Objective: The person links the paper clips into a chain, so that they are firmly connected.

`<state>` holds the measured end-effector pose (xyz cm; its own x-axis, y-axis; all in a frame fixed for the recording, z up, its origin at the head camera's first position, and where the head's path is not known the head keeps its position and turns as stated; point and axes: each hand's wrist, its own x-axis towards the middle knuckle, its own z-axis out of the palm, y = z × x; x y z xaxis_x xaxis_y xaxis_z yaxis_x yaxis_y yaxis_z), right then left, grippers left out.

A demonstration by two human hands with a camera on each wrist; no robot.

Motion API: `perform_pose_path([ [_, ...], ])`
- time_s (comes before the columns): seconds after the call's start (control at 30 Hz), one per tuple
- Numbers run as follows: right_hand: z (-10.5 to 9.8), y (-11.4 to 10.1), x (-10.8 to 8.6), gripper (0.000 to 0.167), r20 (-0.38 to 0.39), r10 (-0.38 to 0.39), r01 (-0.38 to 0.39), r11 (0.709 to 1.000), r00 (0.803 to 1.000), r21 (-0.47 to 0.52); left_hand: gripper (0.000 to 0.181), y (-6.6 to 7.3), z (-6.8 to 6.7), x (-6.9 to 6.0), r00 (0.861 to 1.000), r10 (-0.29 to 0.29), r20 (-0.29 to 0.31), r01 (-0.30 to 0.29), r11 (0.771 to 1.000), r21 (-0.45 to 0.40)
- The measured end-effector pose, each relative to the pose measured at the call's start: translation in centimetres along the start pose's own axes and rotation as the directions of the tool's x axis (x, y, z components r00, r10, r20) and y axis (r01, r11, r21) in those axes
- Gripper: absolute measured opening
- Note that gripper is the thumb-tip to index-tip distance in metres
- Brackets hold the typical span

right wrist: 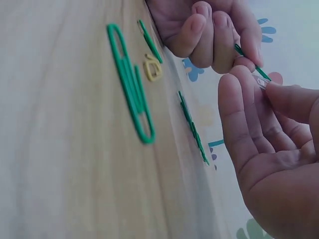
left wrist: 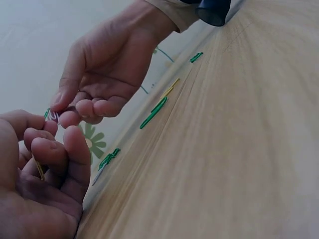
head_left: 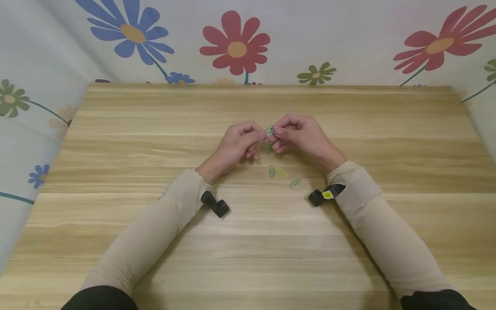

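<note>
My left hand (head_left: 237, 144) pinches a green paper clip (right wrist: 251, 62) between thumb and forefinger. Facing it, my right hand (head_left: 306, 135) pinches a white paper clip (right wrist: 261, 81) by the fingertips. The two clips meet between the hands, just above the tabletop; whether they are linked cannot be made out. A yellow clip (left wrist: 38, 169) shows among the curled lower fingers of the left hand in the left wrist view. Below the fingertips lie green clips (left wrist: 108, 158) with a whitish one beside them. Nearer me rest a green clip (head_left: 271, 171), a yellow clip (head_left: 282, 172) and another green clip (head_left: 295, 183).
The wooden table (head_left: 263, 249) stretches out around both arms. Behind it hangs a white cloth (head_left: 283, 26) printed with flowers. Black wrist cameras are strapped over the beige sleeves (head_left: 155, 228).
</note>
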<state>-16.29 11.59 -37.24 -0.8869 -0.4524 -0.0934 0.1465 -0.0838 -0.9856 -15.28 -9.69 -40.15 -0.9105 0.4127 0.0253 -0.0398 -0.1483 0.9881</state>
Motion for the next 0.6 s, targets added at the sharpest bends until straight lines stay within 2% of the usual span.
perform_pose_path([
  [0.13, 0.0, 0.3, -0.1, 0.008, -0.017, -0.045, 0.046, 0.992, 0.999, 0.115, 0.019, 0.0, 0.1, -0.1, 1.0, -0.008, -0.015, 0.008, 1.0, 0.017],
  [0.23, -0.1, 0.3, -0.1, 0.012, -0.042, -0.081, 0.088, 0.97, 0.996, 0.225, 0.017, 0.2, 0.2, -0.2, 1.0, -0.021, -0.021, 0.022, 1.0, 0.017],
  [0.33, -0.1, 0.3, 0.0, 0.013, -0.042, -0.094, 0.102, 0.953, 0.995, 0.284, 0.017, 0.5, 0.2, -0.3, 1.0, -0.02, -0.022, 0.02, 1.0, 0.02],
  [0.43, -0.2, -0.1, 0.0, 0.01, -0.048, -0.089, 0.097, 0.969, 0.995, 0.227, 0.022, 0.6, 0.2, -0.3, 1.0, -0.028, 0.009, 0.027, 0.999, 0.022],
  [0.53, -0.1, -0.8, -0.3, 0.007, -0.073, -0.091, 0.097, 0.991, 0.993, 0.087, 0.028, 0.5, 0.1, -0.2, 0.997, -0.054, 0.058, 0.053, 0.998, 0.016],
  [0.6, 0.0, -1.3, -0.6, 0.005, -0.08, -0.105, 0.103, 0.994, 0.991, -0.026, 0.032, 0.4, 0.1, -0.2, 0.993, -0.063, 0.096, 0.063, 0.998, 0.004],
])
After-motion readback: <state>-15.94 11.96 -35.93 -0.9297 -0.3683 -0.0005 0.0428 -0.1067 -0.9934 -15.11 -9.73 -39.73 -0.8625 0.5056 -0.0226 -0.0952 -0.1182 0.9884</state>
